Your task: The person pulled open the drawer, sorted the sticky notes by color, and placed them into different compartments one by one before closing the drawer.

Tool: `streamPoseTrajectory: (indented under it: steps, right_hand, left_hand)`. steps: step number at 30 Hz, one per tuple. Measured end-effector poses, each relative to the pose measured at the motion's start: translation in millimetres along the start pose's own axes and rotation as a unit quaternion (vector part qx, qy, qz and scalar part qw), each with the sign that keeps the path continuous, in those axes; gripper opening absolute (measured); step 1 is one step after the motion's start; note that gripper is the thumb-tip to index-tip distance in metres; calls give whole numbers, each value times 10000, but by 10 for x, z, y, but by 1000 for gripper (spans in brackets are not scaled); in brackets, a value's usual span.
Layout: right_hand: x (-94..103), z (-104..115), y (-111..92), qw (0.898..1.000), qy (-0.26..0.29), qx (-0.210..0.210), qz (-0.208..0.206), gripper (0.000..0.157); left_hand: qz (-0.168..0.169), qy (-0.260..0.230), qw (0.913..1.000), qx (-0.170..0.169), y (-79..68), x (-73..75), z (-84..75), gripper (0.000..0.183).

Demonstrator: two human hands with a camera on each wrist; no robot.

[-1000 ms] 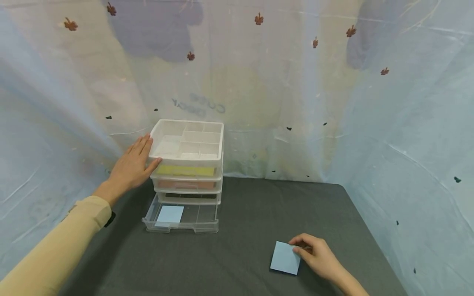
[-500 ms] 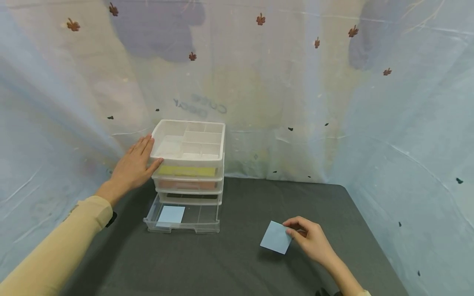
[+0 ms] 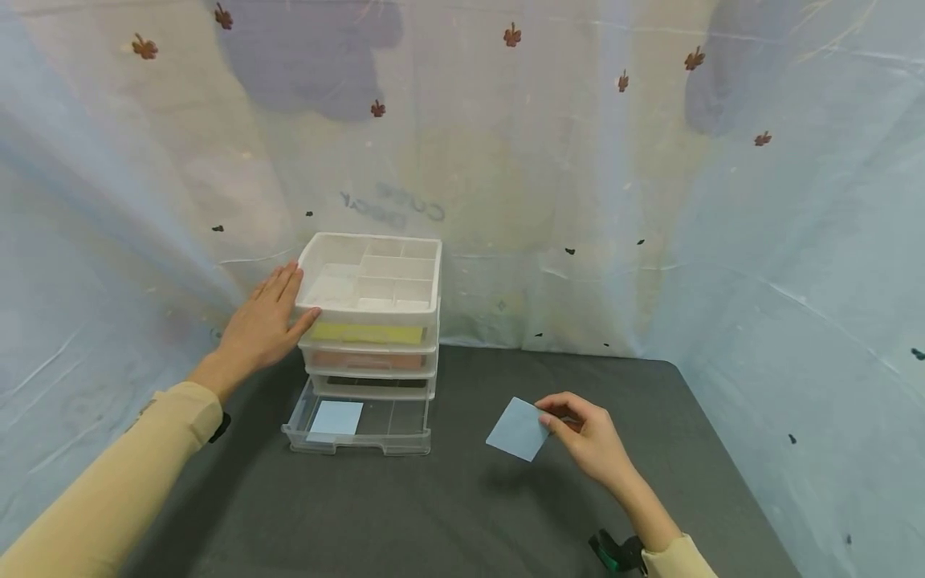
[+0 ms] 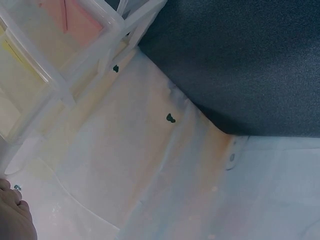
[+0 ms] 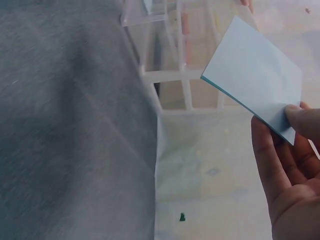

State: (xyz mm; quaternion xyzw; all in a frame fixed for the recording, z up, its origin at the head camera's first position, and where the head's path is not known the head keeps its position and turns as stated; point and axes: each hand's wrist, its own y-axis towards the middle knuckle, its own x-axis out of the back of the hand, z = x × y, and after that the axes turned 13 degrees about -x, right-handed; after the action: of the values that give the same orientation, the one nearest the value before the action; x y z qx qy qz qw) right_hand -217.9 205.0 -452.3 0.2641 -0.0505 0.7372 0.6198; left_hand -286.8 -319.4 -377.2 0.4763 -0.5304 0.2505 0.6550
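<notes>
Between thumb and fingers my right hand [image 3: 588,441] pinches a light blue sticky note pad [image 3: 518,429] by one corner, tilted above the dark table. The right wrist view shows the thin edge of the pad [image 5: 255,75]. My left hand [image 3: 263,321] rests, fingers straight, against the left side of a white drawer organizer [image 3: 368,309]. Its bottom clear drawer [image 3: 393,441] is pulled out, with another light blue square pad [image 3: 338,418] lying in its left part. Through the fronts above show a yellow item [image 3: 368,332] and a pink item [image 3: 368,360].
The organizer's top is a divided tray [image 3: 393,269]. A dark grey cloth [image 3: 462,514] covers the table. Behind and beside it hangs a pale patterned curtain [image 3: 499,160]. A dark band with a green part [image 3: 614,554] sits at my right wrist.
My right hand has lifted the light blue pad off the table and carried it left and away from me, toward the organizer. The left hand stays on the organizer's side.
</notes>
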Motion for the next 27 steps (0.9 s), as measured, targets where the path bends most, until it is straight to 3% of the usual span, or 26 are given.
streamPoseTrajectory:
  steps: [27]
  right_hand:
    - [-408, 322, 458, 9951, 981, -32, -85, 18]
  left_hand:
    - [91, -16, 9999, 65, 2, 4, 4, 86]
